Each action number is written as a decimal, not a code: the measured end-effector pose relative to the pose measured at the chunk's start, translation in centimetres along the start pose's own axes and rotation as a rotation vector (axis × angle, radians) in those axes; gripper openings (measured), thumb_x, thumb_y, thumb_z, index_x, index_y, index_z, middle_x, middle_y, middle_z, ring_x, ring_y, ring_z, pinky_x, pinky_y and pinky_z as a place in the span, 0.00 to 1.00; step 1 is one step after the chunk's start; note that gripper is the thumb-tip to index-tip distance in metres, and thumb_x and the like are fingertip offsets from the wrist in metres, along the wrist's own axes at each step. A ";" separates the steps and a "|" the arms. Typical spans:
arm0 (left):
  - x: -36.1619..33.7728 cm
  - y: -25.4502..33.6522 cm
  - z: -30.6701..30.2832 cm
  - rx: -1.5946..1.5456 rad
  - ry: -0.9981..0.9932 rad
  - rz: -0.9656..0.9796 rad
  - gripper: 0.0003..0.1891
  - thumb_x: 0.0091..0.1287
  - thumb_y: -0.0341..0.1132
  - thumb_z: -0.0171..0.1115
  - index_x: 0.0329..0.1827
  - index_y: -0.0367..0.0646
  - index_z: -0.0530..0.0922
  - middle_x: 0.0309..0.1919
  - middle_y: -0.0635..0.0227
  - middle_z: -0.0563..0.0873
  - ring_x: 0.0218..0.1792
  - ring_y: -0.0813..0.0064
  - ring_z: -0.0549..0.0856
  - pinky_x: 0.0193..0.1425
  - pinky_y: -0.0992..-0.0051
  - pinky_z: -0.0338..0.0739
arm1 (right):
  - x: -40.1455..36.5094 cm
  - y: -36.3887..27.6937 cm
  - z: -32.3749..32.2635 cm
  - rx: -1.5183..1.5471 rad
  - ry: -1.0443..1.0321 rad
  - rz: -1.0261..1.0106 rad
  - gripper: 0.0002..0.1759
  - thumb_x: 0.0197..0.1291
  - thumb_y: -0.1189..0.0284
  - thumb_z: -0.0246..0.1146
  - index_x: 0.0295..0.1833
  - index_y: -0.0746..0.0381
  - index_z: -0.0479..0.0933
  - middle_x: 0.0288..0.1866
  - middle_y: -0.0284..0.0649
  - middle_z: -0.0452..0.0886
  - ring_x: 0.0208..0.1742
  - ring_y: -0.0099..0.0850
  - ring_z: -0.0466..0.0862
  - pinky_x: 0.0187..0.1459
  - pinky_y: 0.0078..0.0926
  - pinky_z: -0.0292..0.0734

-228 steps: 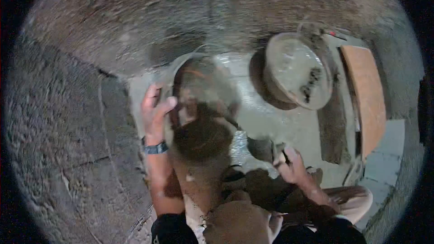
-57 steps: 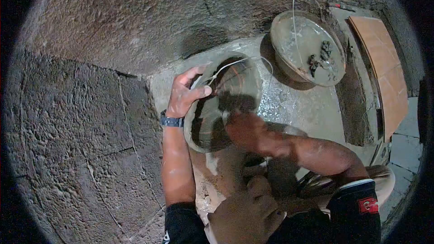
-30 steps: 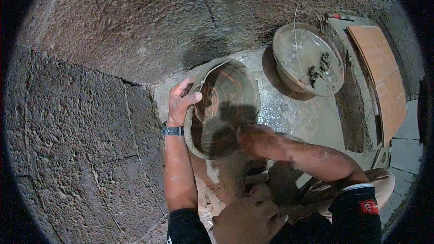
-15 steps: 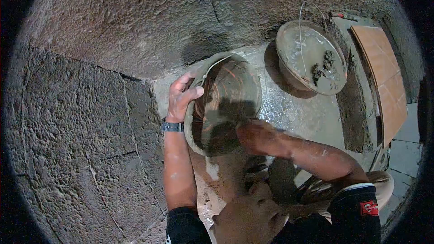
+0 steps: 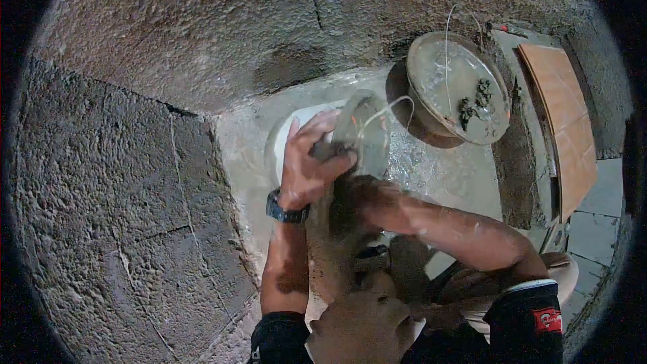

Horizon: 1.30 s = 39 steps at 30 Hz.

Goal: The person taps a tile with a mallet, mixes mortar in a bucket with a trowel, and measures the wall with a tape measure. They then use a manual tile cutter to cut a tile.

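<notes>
A mud-coated bucket point(image 5: 373, 141) is tipped over to the right, its thin wire handle hanging off the far rim. My left hand point(image 5: 310, 155), with a dark watch at the wrist, grips the bucket's near-left side, thumb over the rim and fingers spread along the wall. A pale rounded surface point(image 5: 290, 136) shows behind those fingers. My right hand point(image 5: 367, 201) is at the bucket's lower rim, dark and smeared by motion, its fingers hidden in shadow.
A second bucket point(image 5: 418, 98) of murky water with dark lumps stands on the wet floor point(image 5: 445, 175). Beyond it, an orange tile point(image 5: 563, 121) leans near a red-handled tool point(image 5: 505, 29). Rough plastered walls point(image 5: 114, 195) close in left and ahead.
The bucket has tipped to the right, so its scratched inside no longer faces up. My left hand has moved right with it, and the pale surface has come into view.
</notes>
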<state>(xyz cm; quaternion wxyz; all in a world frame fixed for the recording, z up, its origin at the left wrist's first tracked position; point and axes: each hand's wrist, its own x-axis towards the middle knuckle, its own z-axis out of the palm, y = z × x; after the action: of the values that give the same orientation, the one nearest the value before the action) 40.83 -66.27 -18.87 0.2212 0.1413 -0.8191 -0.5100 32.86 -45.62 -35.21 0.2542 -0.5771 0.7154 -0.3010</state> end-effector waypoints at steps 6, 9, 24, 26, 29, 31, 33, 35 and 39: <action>-2.5 -2.3 -2.4 -0.184 0.163 -0.044 0.34 0.47 0.41 0.76 0.59 0.36 0.78 0.59 0.59 0.81 0.64 0.65 0.76 0.72 0.62 0.61 | 4.2 -2.6 -3.9 -0.098 -0.922 -0.470 0.14 0.67 0.61 0.58 0.46 0.60 0.79 0.31 0.38 0.79 0.33 0.28 0.80 0.33 0.31 0.78; -3.6 -4.1 -4.0 -0.372 0.225 -0.190 0.35 0.50 0.40 0.74 0.61 0.32 0.76 0.59 0.60 0.80 0.60 0.68 0.77 0.68 0.68 0.67 | 5.3 -7.7 -9.5 0.526 -1.020 0.436 0.14 0.65 0.61 0.62 0.48 0.59 0.80 0.32 0.38 0.80 0.31 0.25 0.80 0.28 0.26 0.77; -2.0 -4.1 -6.8 -0.284 0.444 -0.324 0.27 0.60 0.41 0.62 0.58 0.32 0.77 0.51 0.67 0.81 0.51 0.75 0.78 0.58 0.77 0.68 | -9.5 -7.0 -9.2 2.342 -0.292 0.353 0.39 0.57 0.68 0.65 0.67 0.80 0.58 0.31 0.51 0.75 0.18 0.31 0.76 0.15 0.26 0.74; -2.1 -2.7 -6.5 -0.372 0.433 -0.332 0.28 0.61 0.42 0.62 0.61 0.31 0.75 0.51 0.66 0.81 0.51 0.75 0.77 0.59 0.76 0.68 | -11.1 -7.9 -11.9 2.252 -0.258 0.204 0.37 0.55 0.71 0.66 0.64 0.82 0.60 0.32 0.54 0.75 0.18 0.33 0.76 0.14 0.27 0.72; -3.3 -4.8 -7.1 -0.362 0.377 -0.289 0.27 0.60 0.38 0.62 0.61 0.31 0.74 0.49 0.65 0.82 0.47 0.75 0.79 0.55 0.76 0.72 | -13.5 -10.2 -16.4 1.901 0.018 0.409 0.33 0.54 0.71 0.67 0.62 0.76 0.66 0.31 0.46 0.75 0.20 0.29 0.76 0.21 0.26 0.74; -2.9 -4.9 -6.3 -0.447 0.363 -0.234 0.25 0.59 0.35 0.64 0.59 0.32 0.75 0.47 0.66 0.82 0.44 0.76 0.80 0.51 0.77 0.75 | -15.4 -10.1 -17.6 1.380 0.242 0.583 0.29 0.55 0.76 0.64 0.63 0.71 0.67 0.34 0.40 0.79 0.24 0.29 0.78 0.27 0.28 0.78; -2.3 -3.6 -6.2 -0.553 0.276 -0.136 0.31 0.63 0.42 0.59 0.66 0.30 0.69 0.58 0.60 0.79 0.53 0.71 0.79 0.61 0.73 0.71 | -17.5 -8.0 -16.5 0.760 0.426 0.596 0.27 0.57 0.76 0.64 0.62 0.70 0.68 0.34 0.39 0.80 0.25 0.30 0.79 0.27 0.30 0.77; -2.0 -5.0 -6.9 -0.504 0.323 -0.163 0.30 0.62 0.41 0.60 0.64 0.29 0.71 0.54 0.62 0.80 0.51 0.73 0.79 0.60 0.74 0.70 | -17.2 -6.5 -15.3 -0.123 0.613 0.698 0.20 0.61 0.69 0.65 0.54 0.67 0.71 0.33 0.36 0.80 0.26 0.29 0.79 0.28 0.31 0.75; -2.1 -6.2 -7.9 -0.398 0.413 -0.261 0.31 0.62 0.42 0.60 0.65 0.29 0.70 0.55 0.59 0.80 0.53 0.71 0.79 0.61 0.73 0.70 | -19.2 -1.2 -9.0 -0.160 0.676 0.822 0.16 0.63 0.64 0.65 0.46 0.65 0.71 0.30 0.41 0.77 0.27 0.31 0.78 0.28 0.32 0.74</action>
<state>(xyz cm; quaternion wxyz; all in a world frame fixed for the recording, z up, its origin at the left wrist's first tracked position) 46.67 -74.21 -21.90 0.3391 0.2998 -0.6159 -0.6448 31.20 -25.78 -27.86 0.0620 -0.1378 0.9450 -0.2899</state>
